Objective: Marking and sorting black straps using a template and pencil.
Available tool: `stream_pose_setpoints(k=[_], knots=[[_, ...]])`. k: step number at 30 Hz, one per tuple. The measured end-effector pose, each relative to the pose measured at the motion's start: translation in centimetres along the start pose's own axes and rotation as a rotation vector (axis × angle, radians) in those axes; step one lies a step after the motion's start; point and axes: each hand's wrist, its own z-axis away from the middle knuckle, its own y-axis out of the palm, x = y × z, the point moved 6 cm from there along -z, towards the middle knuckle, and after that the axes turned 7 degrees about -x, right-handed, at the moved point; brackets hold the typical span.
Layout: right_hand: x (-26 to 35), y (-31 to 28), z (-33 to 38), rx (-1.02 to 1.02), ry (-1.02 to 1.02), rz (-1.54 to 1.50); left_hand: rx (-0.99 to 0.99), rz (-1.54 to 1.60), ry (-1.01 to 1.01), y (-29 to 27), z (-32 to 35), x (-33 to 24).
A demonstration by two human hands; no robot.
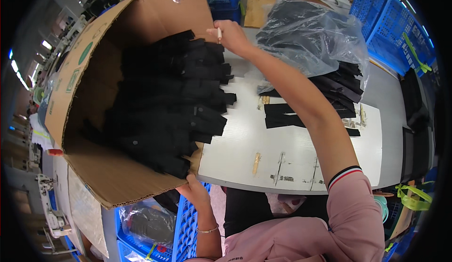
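A large brown cardboard box [94, 41] lies tipped on its side at the left of the grey-white table [292, 154], its open mouth facing right. A heap of black fabric strips [174, 97] spills out of it onto the tabletop. My left hand [195, 191] grips the box's lower front flap at the near table edge. My right hand [230, 35] reaches across to the box's far upper flap and pinches a small white stick, like chalk, between the fingers. More black strips [287, 116] lie flat under my right forearm.
A clear plastic bag [310, 36] of black pieces sits at the back right of the table. Blue plastic crates [391, 22] stand behind and right, another blue crate [188, 229] below the table edge. Dark fabric [414, 135] hangs at the right.
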Motion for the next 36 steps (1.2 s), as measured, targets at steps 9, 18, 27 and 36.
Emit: stream_pose_setpoints(k=[9, 18, 27, 36], knots=[[0.5, 0.6, 2.6, -0.138, 0.003, -0.123, -0.104, -0.087, 0.089, 1.2, 0.9, -1.3], [5.3, -6.4, 10.7, -0.124, -0.078, 0.001, -0.095, -0.442, 0.259, 0.7, 0.9, -0.1], [3.9, -18.7, 29.4, 0.100, -0.288, 0.345, -0.065, -0.425, 0.569, -0.4, -0.2, 1.2], [-7.1, -24.0, 33.1, 0.148, 0.105, 0.496, 0.056, -0.357, 0.580, 0.7, 2.1, -0.8]])
